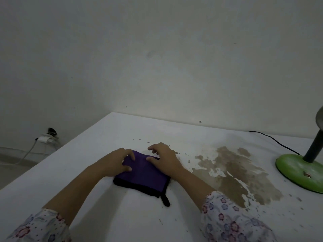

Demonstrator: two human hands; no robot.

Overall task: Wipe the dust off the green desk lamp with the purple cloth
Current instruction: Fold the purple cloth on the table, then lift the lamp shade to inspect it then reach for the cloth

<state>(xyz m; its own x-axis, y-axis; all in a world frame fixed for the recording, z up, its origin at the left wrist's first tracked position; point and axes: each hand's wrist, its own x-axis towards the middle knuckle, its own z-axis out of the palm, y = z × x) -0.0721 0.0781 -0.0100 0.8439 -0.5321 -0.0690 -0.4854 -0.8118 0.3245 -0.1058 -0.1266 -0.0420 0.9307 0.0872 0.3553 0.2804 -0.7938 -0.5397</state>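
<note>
The main risk, as I judge it, is at the lamp (300,169) itself. It stands at the far right of the worktop (87,172), well apart from the purple cloth (145,173), and only its round green base and a dark stem are in the picture; the shade is mostly cut off by the edge. If the person pushes hard on the stem with the cloth and does not hold the base, the lamp may tip or slide. Its black cord (272,140) runs behind it toward the wall, and a sleeve could catch it during the reach. Between cloth and lamp there is a large brown patch (236,173) where the white surface looks peeled or stained; dragging the cloth over it may pick up flakes and bring them onto the lamp.

The cloth lies flat near the middle of the worktop, purple with a black border and a small black loop at its near corner. Both hands are on it. The left hand (118,163) has its fingers curled on the far left part and seems to pinch the fabric. The right hand (164,159) rests on the far right part with bent fingers, the thumb pressing on the cloth.

The green base looks dusty and has a small reddish mark on it.
</note>
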